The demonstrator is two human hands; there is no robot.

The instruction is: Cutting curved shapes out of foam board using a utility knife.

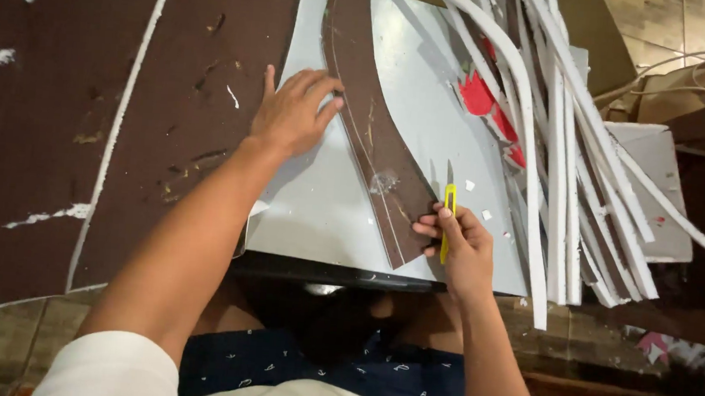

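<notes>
A dark brown bench (60,120) carries the work, its surface scuffed and flecked with white scraps. A pale grey sheet (319,204) lies flat on it, its near edge at the bench's front edge. A curved brown strip (366,116) rests across the sheet. A heap of long white offcut strips (560,179) is piled on the right, with red scraps (479,95) beneath

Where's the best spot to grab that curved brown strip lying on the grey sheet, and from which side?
Probably the curved brown strip at its free upper stretch, from its right edge: the left hand presses beside its left edge and the right hand holds the yellow knife at its lower end on the grey sheet.
</notes>
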